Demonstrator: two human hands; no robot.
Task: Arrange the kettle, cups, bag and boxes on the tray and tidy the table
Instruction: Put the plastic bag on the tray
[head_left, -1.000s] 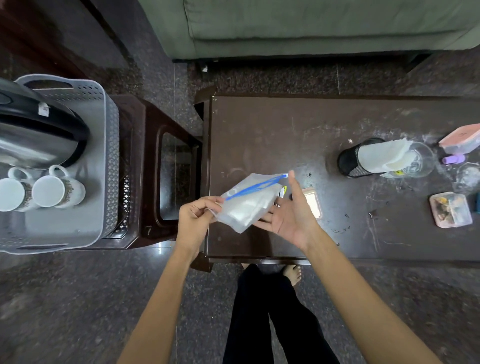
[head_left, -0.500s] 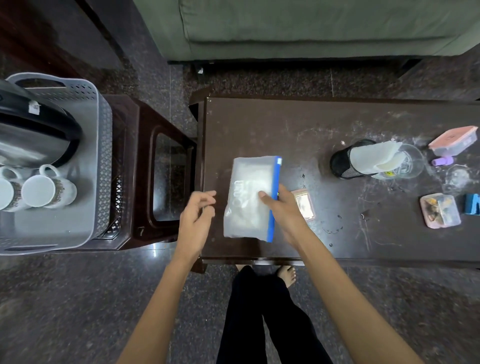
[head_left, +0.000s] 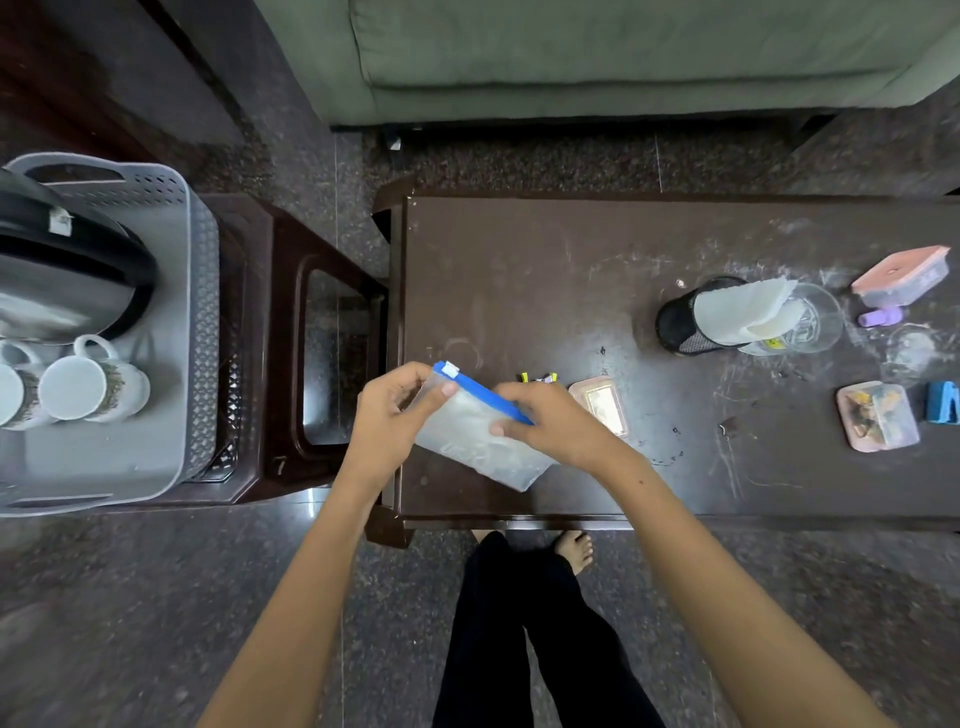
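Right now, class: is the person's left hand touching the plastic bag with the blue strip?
Touching. The head view shows the left hand pinching the bag at its blue-strip end, with the fingers overlapping the plastic; the right hand grips it too.

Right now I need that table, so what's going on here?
A person is tidying up. Both hands, left hand and right hand, hold a clear zip bag by its blue seal over the dark table. The kettle and two cups already sit in the grey tray. Small boxes remain on the table.
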